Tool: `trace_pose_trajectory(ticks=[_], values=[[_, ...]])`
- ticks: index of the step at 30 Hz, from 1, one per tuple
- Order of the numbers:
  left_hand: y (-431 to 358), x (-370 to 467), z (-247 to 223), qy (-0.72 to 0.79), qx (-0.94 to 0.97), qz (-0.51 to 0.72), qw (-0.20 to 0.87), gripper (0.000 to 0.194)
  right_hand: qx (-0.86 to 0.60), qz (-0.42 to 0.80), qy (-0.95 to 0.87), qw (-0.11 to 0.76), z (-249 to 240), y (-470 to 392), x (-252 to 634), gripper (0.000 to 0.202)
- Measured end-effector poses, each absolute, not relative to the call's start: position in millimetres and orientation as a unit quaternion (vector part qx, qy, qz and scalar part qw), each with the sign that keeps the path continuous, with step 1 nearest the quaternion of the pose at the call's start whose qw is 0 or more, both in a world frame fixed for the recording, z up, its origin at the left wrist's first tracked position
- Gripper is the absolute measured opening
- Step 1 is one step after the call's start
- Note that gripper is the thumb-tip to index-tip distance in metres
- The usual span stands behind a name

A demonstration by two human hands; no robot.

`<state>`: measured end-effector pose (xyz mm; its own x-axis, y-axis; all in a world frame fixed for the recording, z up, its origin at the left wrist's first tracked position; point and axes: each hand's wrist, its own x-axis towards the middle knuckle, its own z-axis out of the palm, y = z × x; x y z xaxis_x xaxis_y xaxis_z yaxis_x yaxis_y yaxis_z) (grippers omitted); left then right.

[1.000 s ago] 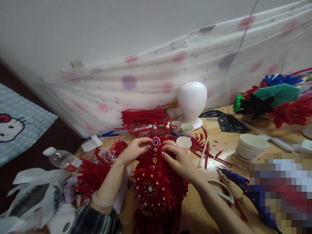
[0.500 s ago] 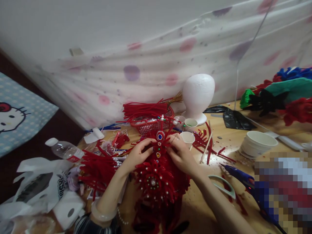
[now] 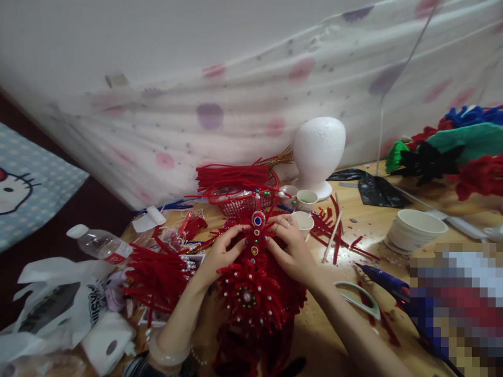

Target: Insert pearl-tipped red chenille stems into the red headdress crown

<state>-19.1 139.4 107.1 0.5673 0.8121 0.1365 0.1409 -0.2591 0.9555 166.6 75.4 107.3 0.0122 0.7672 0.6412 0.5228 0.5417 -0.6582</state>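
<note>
A red pipe-cleaner headdress [image 3: 251, 293] stands in front of me, with a large pearl-tipped flower on its front. Above the flower runs a column of gems, topped by a blue gem in a red setting, and thin stems with white and green beads stick up over it. My left hand [image 3: 226, 251] pinches the upper part from the left, close beside the gems. On the other side, my right hand [image 3: 288, 246] grips the red stems with bent fingers. Both sets of fingertips are partly hidden among the stems.
Behind stand a red basket [image 3: 236, 205] of pipe cleaners, a white foam head [image 3: 320, 152] and small paper cups [image 3: 306, 198]. Scissors [image 3: 359, 298], a glue gun [image 3: 389, 283] and a larger cup [image 3: 416, 230] lie right. A bottle [image 3: 98, 243] and plastic bags [image 3: 58, 298] are left.
The bead-tipped stems at the top of the headdress have shifted, and its gem column has turned slightly. Both hands keep their hold in nearly the same place. The view has drifted a little.
</note>
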Motion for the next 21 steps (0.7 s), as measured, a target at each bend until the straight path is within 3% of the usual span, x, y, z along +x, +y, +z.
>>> trace_pose_trajectory(ticks=[21], values=[[139.2,-17.7,102.8,0.339,0.686,0.343,0.544,0.041,-0.494,0.100,-0.683,0.529,104.0,68.8,166.2,0.017]])
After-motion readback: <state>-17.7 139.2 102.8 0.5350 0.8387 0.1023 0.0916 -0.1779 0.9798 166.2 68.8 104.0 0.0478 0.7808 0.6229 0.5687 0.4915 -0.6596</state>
